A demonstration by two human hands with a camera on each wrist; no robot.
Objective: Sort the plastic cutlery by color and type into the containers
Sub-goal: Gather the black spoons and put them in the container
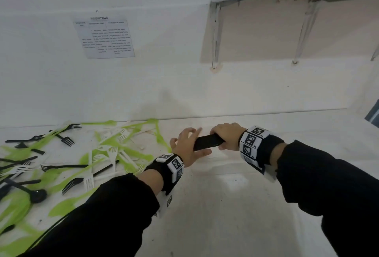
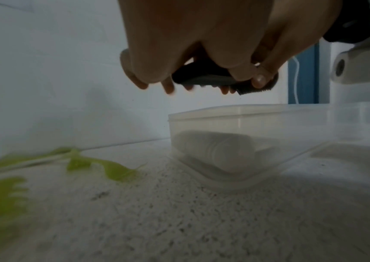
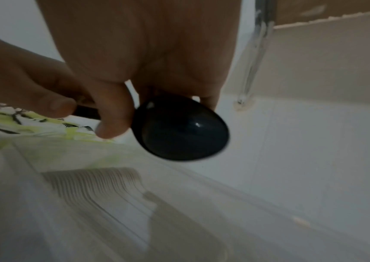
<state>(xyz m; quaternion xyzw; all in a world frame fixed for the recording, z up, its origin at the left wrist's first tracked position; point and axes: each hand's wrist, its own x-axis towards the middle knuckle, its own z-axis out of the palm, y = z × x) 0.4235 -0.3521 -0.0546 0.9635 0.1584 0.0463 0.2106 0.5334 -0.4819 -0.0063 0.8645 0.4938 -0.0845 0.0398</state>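
Your right hand (image 1: 227,134) grips a stack of black spoons (image 1: 208,142) by the bowl end. Your left hand (image 1: 189,147) supports the handle end, fingers loosely spread. The stack is held above a clear container (image 2: 258,140) on the table (image 1: 225,215). Mixed green, white and black cutlery (image 1: 67,160) lies to the left.
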